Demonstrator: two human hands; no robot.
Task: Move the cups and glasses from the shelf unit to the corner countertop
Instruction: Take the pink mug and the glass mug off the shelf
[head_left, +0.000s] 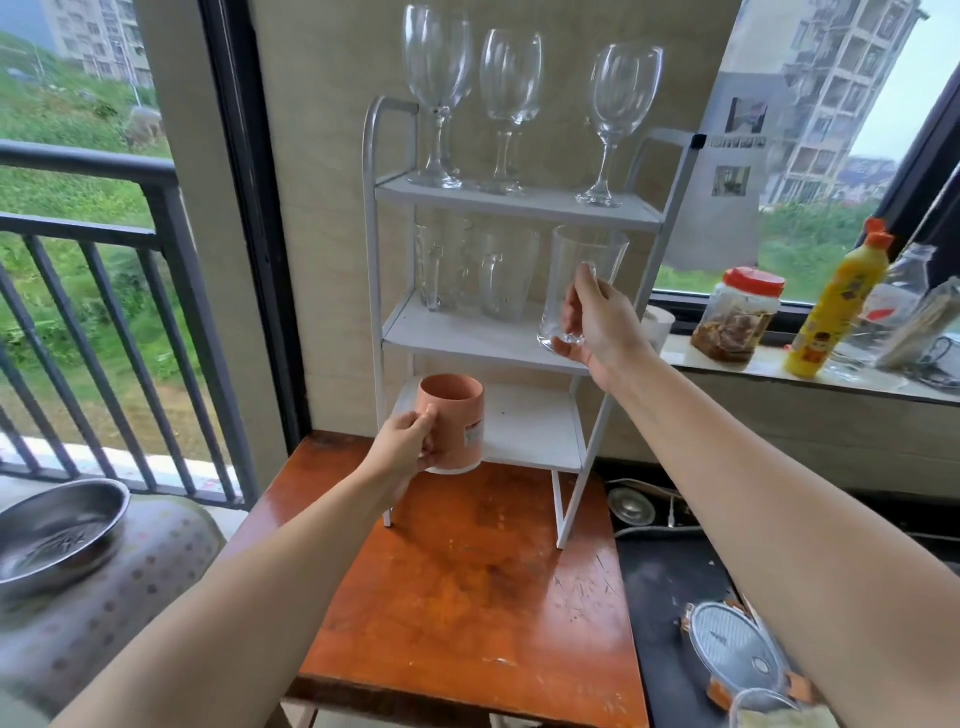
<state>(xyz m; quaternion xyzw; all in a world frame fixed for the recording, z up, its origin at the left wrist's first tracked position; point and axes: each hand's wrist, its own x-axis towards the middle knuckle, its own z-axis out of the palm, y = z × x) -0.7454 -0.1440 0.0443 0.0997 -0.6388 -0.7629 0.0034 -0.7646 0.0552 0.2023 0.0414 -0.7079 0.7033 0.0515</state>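
Lifting off the shelf (511, 332): left hand (410, 441) clamps the orange cup (453, 418), right hand (597, 322) the tumbler (582, 286) (wine glasses remain); next, carry both to the corner counter.

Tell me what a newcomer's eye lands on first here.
Two outstretched arms: the left hand grips an orange cup at the white shelf unit's bottom tier, the right hand holds a clear tumbler at the middle tier. Above, three wine glasses line the top tier.
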